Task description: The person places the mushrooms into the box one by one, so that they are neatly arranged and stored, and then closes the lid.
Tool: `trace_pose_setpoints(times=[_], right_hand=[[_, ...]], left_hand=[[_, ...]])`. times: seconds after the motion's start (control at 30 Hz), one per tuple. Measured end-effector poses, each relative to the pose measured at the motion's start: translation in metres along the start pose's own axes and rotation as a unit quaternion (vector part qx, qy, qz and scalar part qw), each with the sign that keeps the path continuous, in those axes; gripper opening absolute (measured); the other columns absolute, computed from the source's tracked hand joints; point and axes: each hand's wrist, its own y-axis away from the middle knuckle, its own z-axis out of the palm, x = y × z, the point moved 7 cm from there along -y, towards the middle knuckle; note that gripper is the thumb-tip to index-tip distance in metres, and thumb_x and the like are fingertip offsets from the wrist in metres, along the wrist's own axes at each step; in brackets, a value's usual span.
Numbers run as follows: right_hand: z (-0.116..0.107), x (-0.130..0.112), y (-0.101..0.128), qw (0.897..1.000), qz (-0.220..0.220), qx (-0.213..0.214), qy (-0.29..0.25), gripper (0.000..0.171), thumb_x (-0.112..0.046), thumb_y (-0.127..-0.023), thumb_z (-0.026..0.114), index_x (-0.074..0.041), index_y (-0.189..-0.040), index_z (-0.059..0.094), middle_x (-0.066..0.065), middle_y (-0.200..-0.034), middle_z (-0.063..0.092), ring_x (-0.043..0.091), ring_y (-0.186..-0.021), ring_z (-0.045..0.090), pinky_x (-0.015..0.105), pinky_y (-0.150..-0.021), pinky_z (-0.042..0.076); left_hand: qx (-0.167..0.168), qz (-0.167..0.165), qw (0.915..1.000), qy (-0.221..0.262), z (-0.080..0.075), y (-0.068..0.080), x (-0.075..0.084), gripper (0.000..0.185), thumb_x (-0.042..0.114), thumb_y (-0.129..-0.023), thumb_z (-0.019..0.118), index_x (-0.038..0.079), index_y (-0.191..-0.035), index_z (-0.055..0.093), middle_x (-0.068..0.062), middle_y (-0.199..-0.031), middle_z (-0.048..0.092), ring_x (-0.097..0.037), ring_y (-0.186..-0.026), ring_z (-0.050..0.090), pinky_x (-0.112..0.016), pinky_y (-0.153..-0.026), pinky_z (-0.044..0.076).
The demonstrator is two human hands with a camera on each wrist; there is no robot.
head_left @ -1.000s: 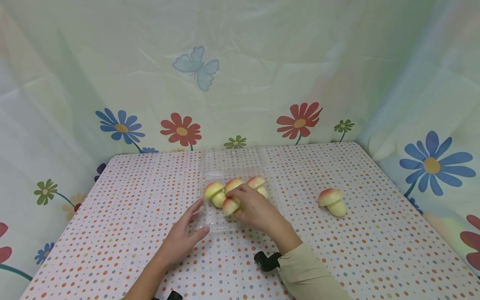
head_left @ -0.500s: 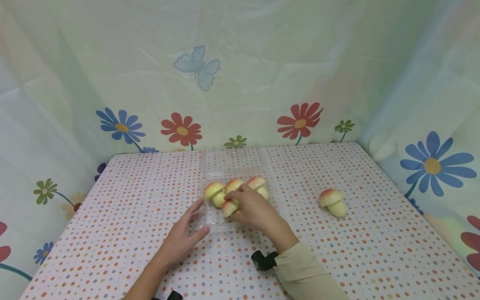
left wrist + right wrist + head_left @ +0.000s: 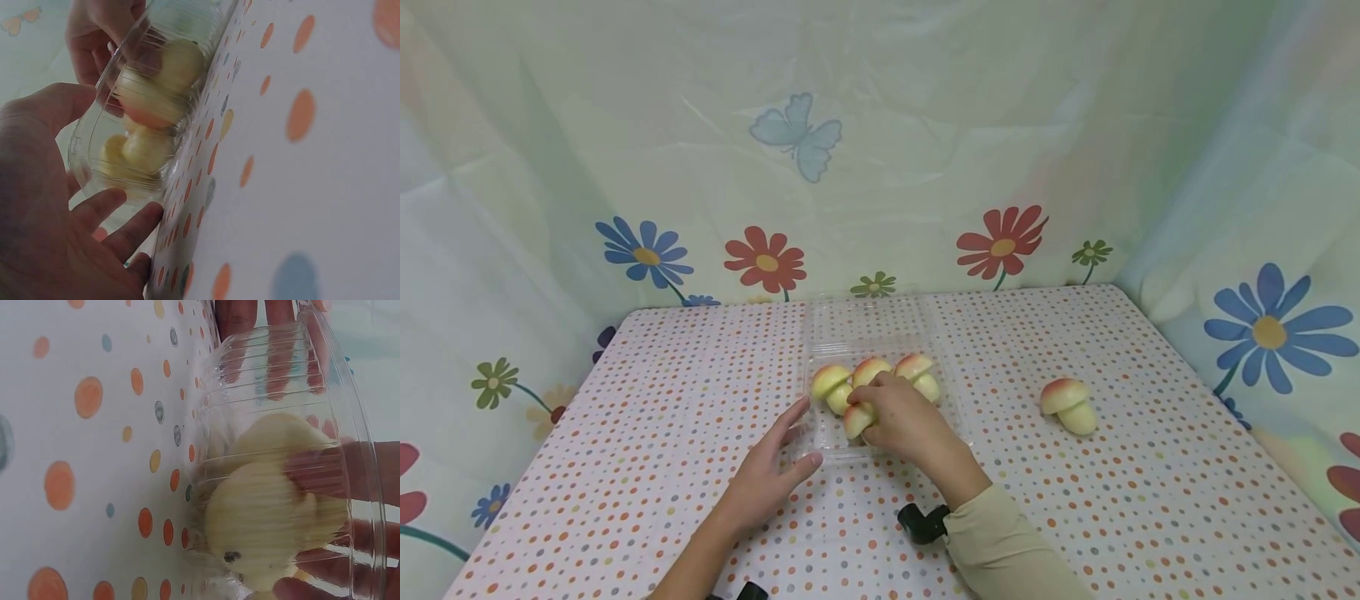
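1. Right hand [image 3: 904, 421] curls its fingers round a mushroom [image 3: 857, 419], inside the tray [image 3: 820, 446] at its 6 o'clock edge.
2. Left hand [image 3: 766, 475], fingers straight, touches the tray's 8 o'clock corner.
3. Only the head view shows a spare mushroom [image 3: 1067, 405] at 3 o'clock.

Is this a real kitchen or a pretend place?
Probably a pretend play corner: flowered sheets hang as walls, a dotted tablecloth covers the table, and toy mushrooms go into a clear box.

Polka-dotted tablecloth [image 3: 1075, 517] (orange, blue, grey), clear tray [image 3: 831, 446], seemingly cream-and-red mushrooms [image 3: 1067, 405], flowered backdrop [image 3: 1000, 242]
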Motion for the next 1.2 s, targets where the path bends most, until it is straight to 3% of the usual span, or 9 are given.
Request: trace_pose_setpoints(times=[0.3,0.7,0.77,0.87,0.93,1.03,1.2], right_hand=[[-0.003,0.002,0.004,1.000,-0.001,0.007,0.005,0.042,-0.005,-0.074,0.086,-0.013,-0.115,0.077,0.009,-0.115,0.066,0.032,-0.103,0.064,0.043,-0.084,0.055],[-0.010,0.000,0.009,0.999,-0.014,0.022,-0.019,0.043,-0.009,-0.079,0.087,-0.012,-0.120,0.075,0.011,-0.126,0.066,0.034,-0.116,0.064,0.048,-0.093,0.056],[-0.013,0.000,0.011,0.999,-0.015,0.030,-0.017,0.043,-0.010,-0.079,0.087,-0.012,-0.120,0.075,0.011,-0.126,0.066,0.034,-0.117,0.063,0.048,-0.095,0.055],[-0.018,0.002,0.014,0.999,-0.011,0.038,-0.016,0.042,-0.011,-0.081,0.086,-0.013,-0.122,0.074,0.010,-0.127,0.066,0.033,-0.119,0.062,0.049,-0.097,0.055],[-0.021,0.005,0.016,0.999,-0.004,0.042,-0.019,0.042,-0.011,-0.083,0.085,-0.013,-0.124,0.074,0.009,-0.127,0.065,0.032,-0.119,0.061,0.049,-0.098,0.055],[-0.025,0.009,0.019,0.999,0.005,0.048,-0.025,0.043,-0.014,-0.085,0.086,-0.013,-0.126,0.072,0.008,-0.126,0.064,0.030,-0.118,0.062,0.048,-0.096,0.056],[-0.031,0.012,0.020,0.998,-0.001,0.064,-0.021,0.045,-0.016,-0.085,0.086,-0.012,-0.127,0.071,0.009,-0.122,0.065,0.027,-0.109,0.064,0.044,-0.090,0.056]], left_hand=[[-0.003,-0.006,1.0000,-0.001,0.001,-0.001,0.002,0.078,0.034,-0.099,0.069,0.030,-0.164,0.027,0.006,-0.169,0.032,-0.034,-0.147,0.046,-0.069,-0.119,0.031],[0.001,-0.008,0.9999,-0.008,0.001,0.000,-0.001,0.078,0.035,-0.099,0.069,0.030,-0.165,0.027,0.005,-0.169,0.032,-0.035,-0.147,0.046,-0.070,-0.117,0.032],[0.003,-0.008,0.9999,-0.010,0.001,0.001,-0.001,0.078,0.034,-0.099,0.069,0.030,-0.165,0.027,0.004,-0.169,0.032,-0.036,-0.146,0.047,-0.069,-0.116,0.034],[0.000,-0.015,0.9999,-0.004,0.002,0.001,-0.003,0.078,0.035,-0.099,0.069,0.031,-0.165,0.027,0.004,-0.169,0.032,-0.037,-0.147,0.045,-0.059,-0.102,0.054],[0.000,-0.017,0.9998,-0.004,0.002,0.001,-0.003,0.078,0.036,-0.099,0.069,0.032,-0.164,0.027,0.005,-0.169,0.033,-0.037,-0.147,0.045,-0.054,-0.096,0.058],[0.000,-0.019,0.9998,-0.007,0.001,0.001,-0.002,0.078,0.037,-0.099,0.069,0.032,-0.164,0.027,0.005,-0.169,0.033,-0.037,-0.148,0.045,-0.050,-0.091,0.061],[0.003,-0.019,0.9997,-0.013,0.000,0.001,-0.001,0.078,0.036,-0.099,0.070,0.033,-0.164,0.027,0.005,-0.168,0.034,-0.035,-0.147,0.046,-0.057,-0.099,0.056]])
